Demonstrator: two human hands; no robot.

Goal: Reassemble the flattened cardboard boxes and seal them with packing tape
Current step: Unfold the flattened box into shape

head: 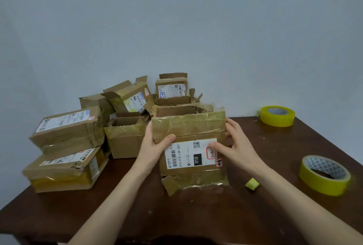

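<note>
A worn cardboard box (188,127) with a white shipping label and old tape stands tilted at the middle of the dark wooden table (196,215), its far end open. My left hand (155,146) grips its left edge, thumb on the front face. My right hand (233,146) holds its right edge, thumb pressed on the label. A yellow tape roll (324,175) lies at the right. A second yellow tape roll (277,116) sits at the far right corner.
Two closed boxes (66,150) are stacked at the left. Several open, torn boxes (133,111) are piled behind, against the grey wall. A small folded scrap of yellow tape (252,184) lies just right of the held box. The table's front edge is near me.
</note>
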